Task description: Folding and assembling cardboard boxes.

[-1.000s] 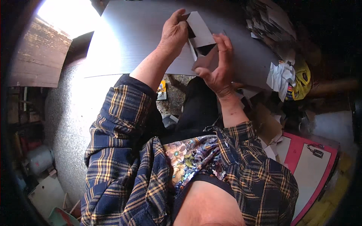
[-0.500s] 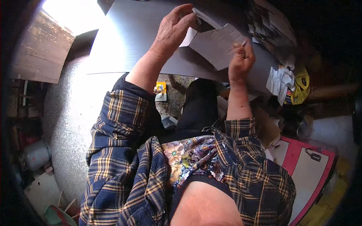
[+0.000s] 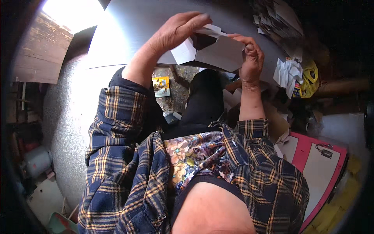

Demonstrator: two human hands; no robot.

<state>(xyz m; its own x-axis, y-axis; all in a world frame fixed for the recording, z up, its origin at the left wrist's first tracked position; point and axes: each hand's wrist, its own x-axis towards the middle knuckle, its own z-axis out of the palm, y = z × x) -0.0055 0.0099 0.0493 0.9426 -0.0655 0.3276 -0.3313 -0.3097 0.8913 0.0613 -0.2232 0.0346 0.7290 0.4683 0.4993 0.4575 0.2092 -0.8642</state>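
Observation:
A small white cardboard box (image 3: pixel 223 52), partly folded, is held above the grey table (image 3: pixel 134 27). Its near end opens on a dark inside, and a white flap (image 3: pixel 184 52) sticks out at its left. My left hand (image 3: pixel 177 31) is closed over the box's upper left edge, by a thin raised flap; its fingertips are partly hidden. At the other end, my right hand (image 3: pixel 251 58) grips the box, thumb bent on the near side and fingers along the top edge.
A stack of flat cardboard pieces (image 3: pixel 278 19) lies at the far right. Crumpled white paper (image 3: pixel 288 74) and a yellow bag (image 3: pixel 310 80) are beside the table's right end. A pink-edged white panel (image 3: pixel 311 175) stands at lower right. A wooden board (image 3: pixel 39 48) is at left.
The box has tipped and opened out, its left flap now standing out. My left hand has come down slightly and lies flatter over it; my right fingers have moved onto its top edge.

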